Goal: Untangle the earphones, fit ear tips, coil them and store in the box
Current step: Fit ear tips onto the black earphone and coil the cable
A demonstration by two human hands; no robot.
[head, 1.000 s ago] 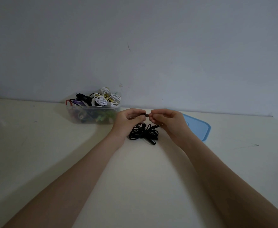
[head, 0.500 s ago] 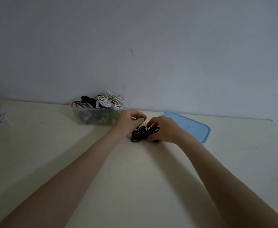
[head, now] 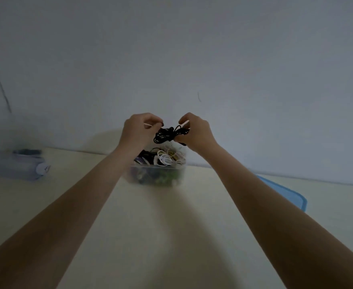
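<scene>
Here we hold the black earphones (head: 169,134) mid-frame, left hand (head: 138,130) and right hand (head: 196,132) both pinching them with curled fingers. They look light and floppy, so we grip the bundle itself.

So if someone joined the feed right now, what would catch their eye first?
Both hands, left and right, raised mid-frame, holding a black earphone bundle between them above the clear box of mixed cables. Next, the blue lid lying on the table at right.
</scene>
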